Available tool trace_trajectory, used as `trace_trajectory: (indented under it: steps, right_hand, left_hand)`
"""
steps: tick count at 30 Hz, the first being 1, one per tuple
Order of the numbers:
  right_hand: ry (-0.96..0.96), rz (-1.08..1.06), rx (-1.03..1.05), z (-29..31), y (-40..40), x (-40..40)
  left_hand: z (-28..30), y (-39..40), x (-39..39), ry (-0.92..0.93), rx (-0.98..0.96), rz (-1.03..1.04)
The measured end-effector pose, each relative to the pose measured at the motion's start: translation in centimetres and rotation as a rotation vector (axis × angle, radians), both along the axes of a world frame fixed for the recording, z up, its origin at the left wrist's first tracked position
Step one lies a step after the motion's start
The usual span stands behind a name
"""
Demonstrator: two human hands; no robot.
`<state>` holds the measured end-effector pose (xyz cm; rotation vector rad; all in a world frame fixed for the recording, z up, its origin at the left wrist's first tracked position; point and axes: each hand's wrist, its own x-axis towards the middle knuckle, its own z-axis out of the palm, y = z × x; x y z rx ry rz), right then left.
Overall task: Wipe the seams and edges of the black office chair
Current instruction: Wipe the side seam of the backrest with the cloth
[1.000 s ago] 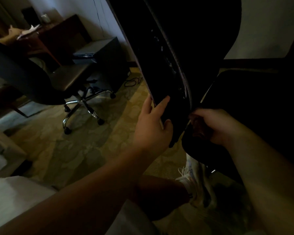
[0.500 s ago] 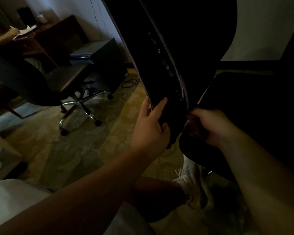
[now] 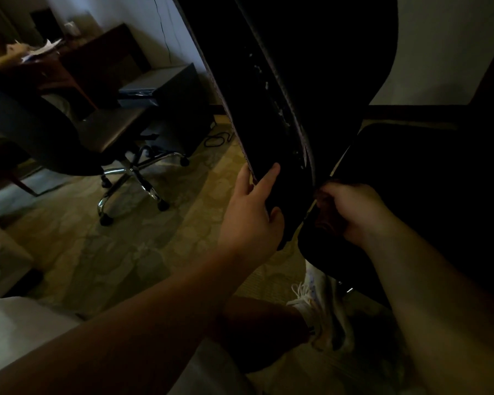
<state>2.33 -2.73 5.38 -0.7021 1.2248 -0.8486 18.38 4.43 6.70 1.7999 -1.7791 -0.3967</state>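
A patterned yellow-green carpet (image 3: pixel 77 252) covers the floor across the middle of the frame. At left of centre stands a second office chair on a chrome wheeled base (image 3: pixel 134 181); a dark cable (image 3: pixel 217 139) lies coiled higher up, and a white sneaker (image 3: pixel 322 306) is planted at lower right.

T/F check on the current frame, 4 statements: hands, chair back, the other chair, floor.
1. The left hand holds the lower edge of the black chair's backrest. True.
2. The right hand hangs free, away from the chair. False: it is curled at the gap where the backrest meets the seat.
3. A second office chair stands on a chrome wheeled base at left. True.
4. The floor is bare wood. False: it is patterned carpet.
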Motion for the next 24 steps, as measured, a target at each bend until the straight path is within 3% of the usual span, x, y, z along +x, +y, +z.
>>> trace_trajectory:
  steps: [4,8,13,17,24]
  right_hand:
    - [0.040,0.166,0.000,0.0,0.2,0.0]
    - [0.040,0.001,-0.025,-0.5,0.3,0.3]
    - [0.038,0.142,-0.013,-0.4,-0.1,-0.4]
    - [0.024,0.039,-0.026,-0.5,-0.9,-0.5]
    - [-0.011,0.041,-0.057,-1.1,-0.4,0.1]
  left_hand:
    - [-0.1,0.1,-0.2,-0.014,-0.012,-0.007]
    - [-0.2,0.0,-0.2,-0.002,-0.009,-0.007]
    - [-0.5,-0.1,-0.3,-0.010,-0.030,-0.007]
    - [-1.2,-0.3,-0.4,0.018,-0.057,0.017]
    - [-1.5,-0.9,0.3,-0.011,-0.096,0.004]
